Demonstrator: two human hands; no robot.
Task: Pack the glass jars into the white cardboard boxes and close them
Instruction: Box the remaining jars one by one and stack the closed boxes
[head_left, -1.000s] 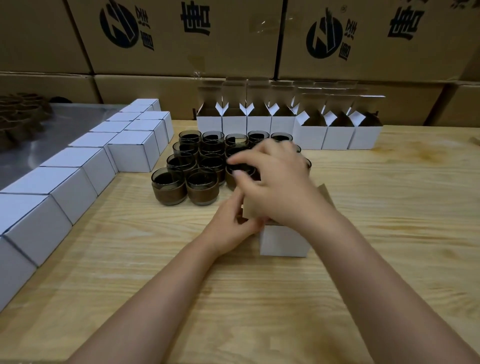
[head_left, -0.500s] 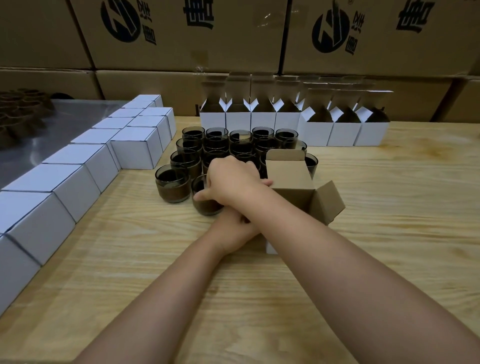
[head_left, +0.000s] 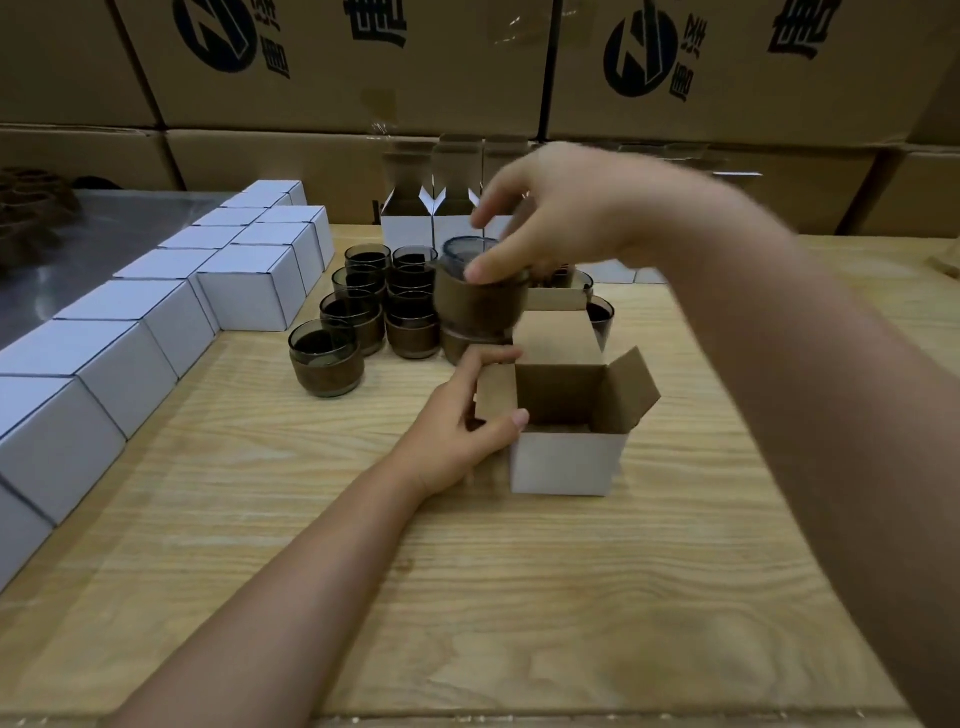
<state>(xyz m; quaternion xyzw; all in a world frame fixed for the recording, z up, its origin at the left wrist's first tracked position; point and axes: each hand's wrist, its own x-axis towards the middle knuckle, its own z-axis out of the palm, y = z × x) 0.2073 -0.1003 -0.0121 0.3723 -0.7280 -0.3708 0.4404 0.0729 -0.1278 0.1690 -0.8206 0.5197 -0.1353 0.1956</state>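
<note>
Now, landmark: I take the open box (head_left: 569, 462), standing on the surface (head_left: 519, 597), mouth up, flaps spread.
Right hand: my right hand (head_left: 550, 218) pinches the lifted jar (head_left: 480, 306) by its rim from above, fingers curled round it.
Left hand: my left hand (head_left: 462, 431) grips the box's left flap (head_left: 496, 400), thumb at the near left corner of the opening.
Jar's place: above and beyond the box's far left corner, not yet over the opening.
Axis: the jar is upright, mouth up, so its axis already lines up with the box's well.
Move ahead: I judge a short carry toward me and rightward, then straight down.
Nearer hand: the right carries; the left only steadies.
Risk: the far flap (head_left: 561, 338), standing between jar and opening, may catch the base.
Stock: the other jars (head_left: 327, 358) cluster beyond the box's left side.
</note>
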